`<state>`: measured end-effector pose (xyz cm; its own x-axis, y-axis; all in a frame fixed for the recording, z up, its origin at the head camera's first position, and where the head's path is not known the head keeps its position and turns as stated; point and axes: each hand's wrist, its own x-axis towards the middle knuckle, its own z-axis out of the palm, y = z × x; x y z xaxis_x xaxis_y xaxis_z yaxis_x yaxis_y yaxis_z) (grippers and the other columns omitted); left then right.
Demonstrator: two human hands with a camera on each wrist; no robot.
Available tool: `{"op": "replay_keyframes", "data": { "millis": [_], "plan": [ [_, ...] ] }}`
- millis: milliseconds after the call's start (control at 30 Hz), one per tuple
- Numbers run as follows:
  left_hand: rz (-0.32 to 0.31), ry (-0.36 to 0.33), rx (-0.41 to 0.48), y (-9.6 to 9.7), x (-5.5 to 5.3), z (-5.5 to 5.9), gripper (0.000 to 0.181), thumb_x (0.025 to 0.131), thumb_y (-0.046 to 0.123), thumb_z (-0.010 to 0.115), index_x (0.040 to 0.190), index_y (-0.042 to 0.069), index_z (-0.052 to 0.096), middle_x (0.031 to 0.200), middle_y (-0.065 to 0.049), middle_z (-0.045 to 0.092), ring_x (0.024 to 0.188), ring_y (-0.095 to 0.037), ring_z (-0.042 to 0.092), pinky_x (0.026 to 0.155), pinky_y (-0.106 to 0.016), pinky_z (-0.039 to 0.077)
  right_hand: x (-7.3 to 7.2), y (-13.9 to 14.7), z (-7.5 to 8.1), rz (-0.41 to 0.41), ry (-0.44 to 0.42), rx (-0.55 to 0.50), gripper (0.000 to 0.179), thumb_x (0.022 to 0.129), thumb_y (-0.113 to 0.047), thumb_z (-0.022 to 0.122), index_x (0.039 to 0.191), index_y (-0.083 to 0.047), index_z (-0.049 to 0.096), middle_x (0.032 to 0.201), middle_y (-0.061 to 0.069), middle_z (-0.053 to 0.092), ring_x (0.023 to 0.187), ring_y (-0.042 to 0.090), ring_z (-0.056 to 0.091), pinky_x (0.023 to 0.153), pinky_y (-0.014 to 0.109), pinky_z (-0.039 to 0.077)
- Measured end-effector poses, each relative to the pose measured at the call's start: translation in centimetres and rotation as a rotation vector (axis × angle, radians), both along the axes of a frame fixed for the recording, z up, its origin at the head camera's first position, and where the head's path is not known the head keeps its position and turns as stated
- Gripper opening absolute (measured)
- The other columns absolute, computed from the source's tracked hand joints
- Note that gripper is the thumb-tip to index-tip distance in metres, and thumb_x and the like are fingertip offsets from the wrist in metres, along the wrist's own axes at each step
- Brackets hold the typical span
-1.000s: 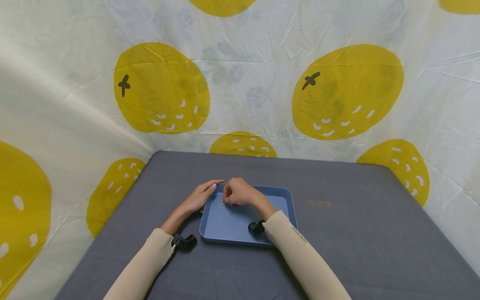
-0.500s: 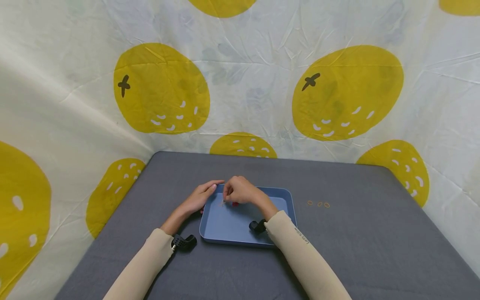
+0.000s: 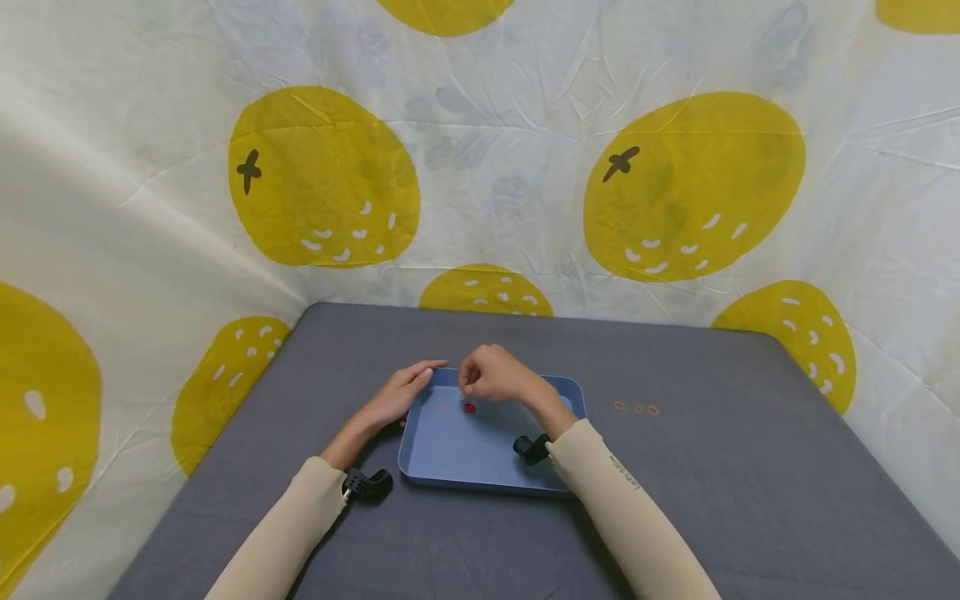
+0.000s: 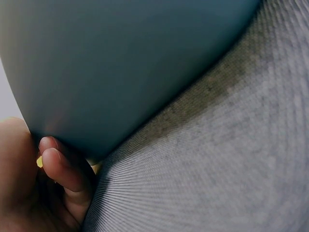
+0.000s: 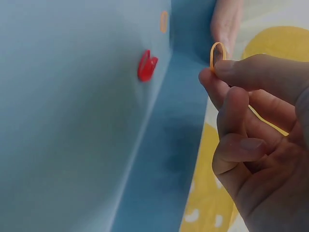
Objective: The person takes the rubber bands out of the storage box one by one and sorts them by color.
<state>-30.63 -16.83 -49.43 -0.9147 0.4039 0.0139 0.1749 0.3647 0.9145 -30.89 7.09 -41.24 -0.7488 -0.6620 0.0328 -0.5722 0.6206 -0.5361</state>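
Note:
My left hand holds the blue tray at its back left corner. In the left wrist view its curled fingers lie against the tray's outer wall. Over the tray's back part, my right hand pinches a small orange rubber band between thumb and index finger, raised above the tray floor. Just below that hand lies a small red looped piece on the tray floor; its kind is unclear. Another orange rubber band lies in the tray, left of the red piece in the head view.
Right of the tray, 3 orange rubber bands, one of them a round band, lie on the grey tabletop. A white cloth with yellow fruit prints hangs behind and beside the table.
My right hand has lifted and shifted right with the rubber band in its pinch, uncovering the red piece. The left hand has stayed at the tray corner.

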Motion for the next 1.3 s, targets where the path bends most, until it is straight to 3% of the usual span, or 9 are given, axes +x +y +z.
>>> {"op": "replay_keyframes", "data": {
  "millis": [100,467,800,1033,1300],
  "plan": [
    [-0.006,-0.005,0.007,0.0,0.0,-0.1,0.047,0.113,0.041,0.038,0.153,0.021,0.051,0.130,-0.021,0.065,0.038,-0.016,0.042,0.038,-0.033,0.041,0.1,0.7,0.4,-0.003,0.011,-0.012,0.009,0.091,-0.009,0.073,0.083,-0.010,0.078,0.082,-0.001,0.074,0.071,0.008,0.064,0.068,0.024,0.055],
    [0.003,-0.001,0.002,0.2,0.0,-0.1,0.047,0.113,0.041,0.038,0.153,0.021,0.051,0.139,-0.020,0.061,0.040,-0.016,0.043,0.040,-0.031,0.041,0.9,3.7,2.0,-0.064,0.024,-0.027,0.010,0.091,-0.011,0.077,0.082,-0.013,0.078,0.081,-0.002,0.074,0.075,0.009,0.064,0.071,0.025,0.057],
    [-0.030,0.042,0.019,0.0,-0.1,0.0,0.045,0.114,0.034,0.038,0.154,0.016,0.050,0.145,-0.021,0.057,0.038,-0.017,0.044,0.038,-0.035,0.043,1.6,6.1,2.9,-0.085,0.070,-0.035,0.009,0.092,-0.011,0.076,0.084,-0.014,0.078,0.082,-0.004,0.076,0.076,0.008,0.067,0.070,0.027,0.058],
    [-0.021,0.041,0.020,-0.1,0.1,-0.3,0.046,0.114,0.036,0.039,0.153,0.017,0.051,0.141,-0.020,0.060,0.039,-0.018,0.045,0.038,-0.034,0.044,2.3,7.6,3.4,-0.098,0.081,-0.049,0.007,0.092,-0.011,0.076,0.085,-0.013,0.079,0.082,-0.003,0.076,0.076,0.009,0.067,0.072,0.029,0.058],
    [-0.024,0.039,0.029,0.1,0.1,-0.2,0.045,0.114,0.035,0.039,0.153,0.016,0.051,0.138,-0.021,0.061,0.040,-0.018,0.044,0.038,-0.032,0.042,3.0,10.6,3.7,-0.152,0.076,-0.064,0.008,0.092,-0.010,0.076,0.085,-0.012,0.078,0.083,0.003,0.078,0.068,0.010,0.064,0.063,0.028,0.053]
  ]
}}
